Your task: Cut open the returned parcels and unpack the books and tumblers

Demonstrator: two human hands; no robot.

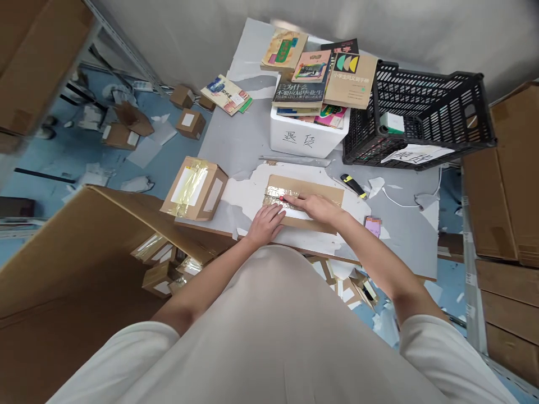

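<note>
A flat cardboard package [311,188] with clear, shiny tape [290,184] across it lies in front of me on the table. My left hand [266,223] rests on its near left edge, fingers stretched out and holding nothing. Over the taped part, my right hand [314,206] has its fingers closed around a small red object [281,198], mostly hidden, so its kind is unclear. A thin dark line runs over the tape just left of the red object. To the right of the package lies a black and yellow utility knife [353,186].
A taped carton [196,188] sits at the table's left edge. Behind are a white bin [305,137] heaped with books and a black crate [421,148]. A large open box [105,252] with parcels stands at lower left. Paper scraps litter the floor.
</note>
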